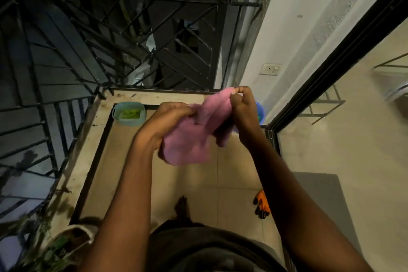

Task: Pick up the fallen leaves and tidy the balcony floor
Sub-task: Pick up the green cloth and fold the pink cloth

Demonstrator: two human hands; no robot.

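I hold a pink cloth (189,139) in front of me above the balcony floor (189,179). My left hand (163,121) grips its left side with curled fingers. My right hand (242,112) pinches the cloth's upper edge between thumb and fingers. On the floor near the far railing stands a light blue tub (129,113) with green leaves inside. A blue bucket (260,112) shows partly behind my right hand.
A black metal railing (132,28) bounds the far and left sides. A potted plant (66,243) sits at the near left. An orange and black glove (262,204) lies on the tiles by a grey mat (320,201). My bare foot (182,207) stands below. The sliding door frame (331,68) runs along the right.
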